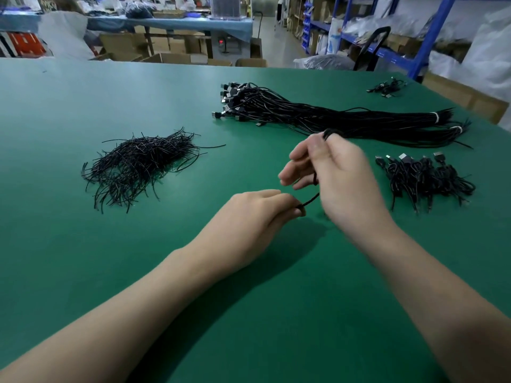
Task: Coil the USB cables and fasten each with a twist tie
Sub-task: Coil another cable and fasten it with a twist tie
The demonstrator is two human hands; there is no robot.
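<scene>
Centrally in the head view, the left hand [257,217] pinches a black cable [311,200], which slants up-right into the right hand [331,172], whose curled fingers grip its loops. Behind them, the uncoiled bundle [331,117] lies crosswise on the green table [110,272], plugs pointing left. Print on the white bag [334,37] is too blurred to read.
</scene>
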